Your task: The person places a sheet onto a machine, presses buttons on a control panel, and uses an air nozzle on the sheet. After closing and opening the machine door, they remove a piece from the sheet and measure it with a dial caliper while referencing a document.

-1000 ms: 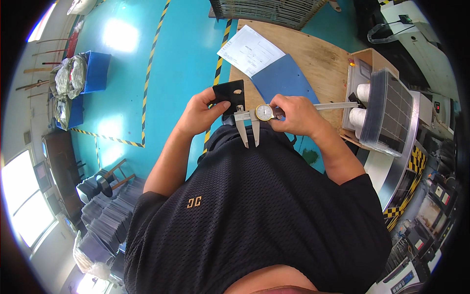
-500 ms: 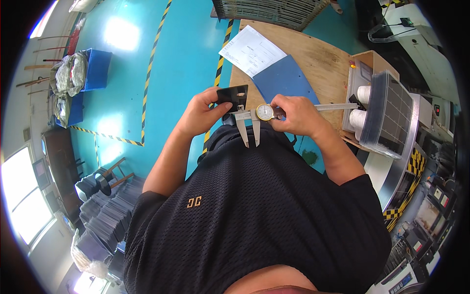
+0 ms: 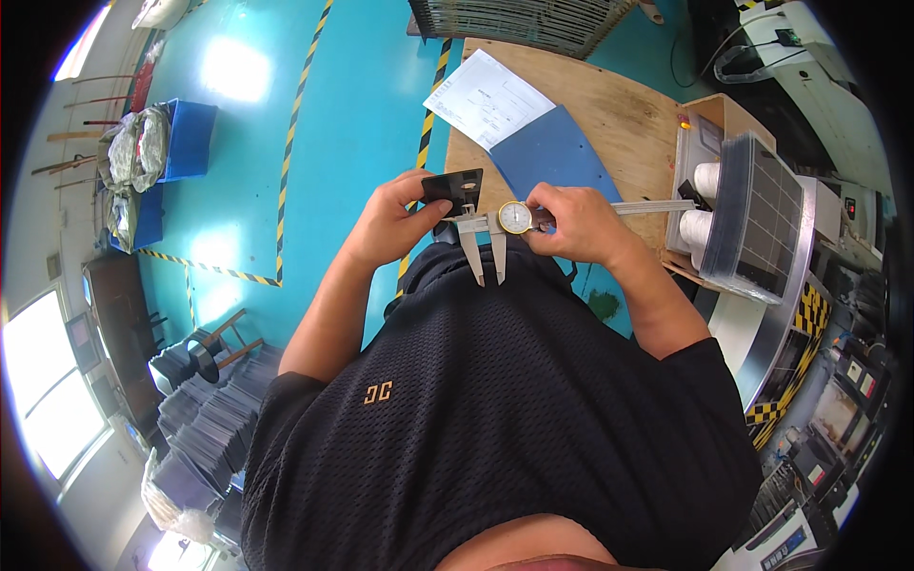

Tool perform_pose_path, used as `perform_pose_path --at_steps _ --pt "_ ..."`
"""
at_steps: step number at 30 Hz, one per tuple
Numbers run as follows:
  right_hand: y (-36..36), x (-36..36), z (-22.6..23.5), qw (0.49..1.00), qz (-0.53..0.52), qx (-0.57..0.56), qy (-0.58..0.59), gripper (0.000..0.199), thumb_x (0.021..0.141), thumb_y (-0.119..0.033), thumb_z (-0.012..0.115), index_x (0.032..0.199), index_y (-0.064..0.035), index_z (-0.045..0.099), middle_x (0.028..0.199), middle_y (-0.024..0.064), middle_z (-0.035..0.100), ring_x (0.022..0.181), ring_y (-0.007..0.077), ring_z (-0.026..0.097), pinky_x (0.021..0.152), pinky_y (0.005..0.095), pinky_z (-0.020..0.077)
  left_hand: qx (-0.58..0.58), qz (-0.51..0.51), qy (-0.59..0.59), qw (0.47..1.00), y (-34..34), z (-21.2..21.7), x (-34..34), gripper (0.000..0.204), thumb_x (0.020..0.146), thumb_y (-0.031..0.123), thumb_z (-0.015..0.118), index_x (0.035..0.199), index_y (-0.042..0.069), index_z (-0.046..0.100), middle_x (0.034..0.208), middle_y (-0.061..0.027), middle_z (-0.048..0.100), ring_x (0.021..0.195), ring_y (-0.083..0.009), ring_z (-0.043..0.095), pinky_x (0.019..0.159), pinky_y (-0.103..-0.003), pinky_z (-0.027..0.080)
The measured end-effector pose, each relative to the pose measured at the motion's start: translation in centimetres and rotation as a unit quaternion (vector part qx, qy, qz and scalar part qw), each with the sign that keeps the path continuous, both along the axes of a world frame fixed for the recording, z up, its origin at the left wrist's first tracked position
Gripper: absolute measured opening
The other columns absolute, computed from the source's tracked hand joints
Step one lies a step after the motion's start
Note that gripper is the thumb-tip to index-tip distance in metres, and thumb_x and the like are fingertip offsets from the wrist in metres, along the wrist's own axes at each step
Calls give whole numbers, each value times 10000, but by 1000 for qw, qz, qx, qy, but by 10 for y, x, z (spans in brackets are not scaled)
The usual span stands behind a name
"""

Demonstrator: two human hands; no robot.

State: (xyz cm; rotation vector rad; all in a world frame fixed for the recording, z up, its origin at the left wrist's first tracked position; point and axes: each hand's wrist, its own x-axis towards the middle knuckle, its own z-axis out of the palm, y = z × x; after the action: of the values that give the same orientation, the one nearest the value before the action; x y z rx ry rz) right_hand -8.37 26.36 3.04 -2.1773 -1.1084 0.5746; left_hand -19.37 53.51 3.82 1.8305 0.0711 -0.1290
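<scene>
Between thumb and fingers, my left hand (image 3: 392, 219) pinches a flat black plate (image 3: 449, 190) with a hole near its far right corner. My right hand (image 3: 574, 225) grips a dial caliper (image 3: 482, 224) with a round white dial. Its long metal beam sticks out to the right past my wrist. The large jaws point down toward my shirt and stand a little apart. The caliper's small upper jaws meet the plate close to its hole; whether they sit inside the hole I cannot tell.
Ahead stands a wooden table (image 3: 609, 105) bearing a printed drawing sheet (image 3: 490, 100) and a blue folder (image 3: 552, 157). To the right, a box holds white rolls (image 3: 700, 228) beside a stack of dark panels (image 3: 752, 219). Blue bins (image 3: 190, 138) and stacked grey sheets (image 3: 205, 409) are at left.
Both hands, the plate and the caliper hold almost the same pose. Only a very slight shift of the whole view shows.
</scene>
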Motion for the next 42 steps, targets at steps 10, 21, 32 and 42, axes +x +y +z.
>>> perform_pose_path --at_steps 10,21,32,42 --pt "1 0 -2 1000 -3 -10 2 281 750 -257 707 944 -77 613 844 134 709 780 356 688 691 438 554 -15 10 6 1000 4 -10 -6 149 893 4 695 1040 -6 711 1012 -65 660 857 -146 620 741 -288 516" --pt "3 2 1 1000 -3 24 -1 273 721 -190 705 939 -56 608 805 110 700 718 292 695 663 382 552 -111 102 57 987 10 -24 -24 205 915 10 695 1120 11 681 1037 -54 729 890 -95 630 774 -240 517" --pt "6 3 6 998 52 11 16 484 849 -526 715 1114 -122 679 908 93 721 833 307 703 713 395 552 -188 187 71 962 6 -36 -19 225 927 29 684 1151 3 681 1014 -17 711 927 -84 620 861 -264 506" --pt "12 6 12 997 38 59 7 431 823 -403 755 1106 -95 653 905 91 721 823 303 708 708 390 556 -39 76 83 993 0 -25 -16 172 910 51 695 1071 -8 691 943 -51 695 879 -108 631 775 -267 514"
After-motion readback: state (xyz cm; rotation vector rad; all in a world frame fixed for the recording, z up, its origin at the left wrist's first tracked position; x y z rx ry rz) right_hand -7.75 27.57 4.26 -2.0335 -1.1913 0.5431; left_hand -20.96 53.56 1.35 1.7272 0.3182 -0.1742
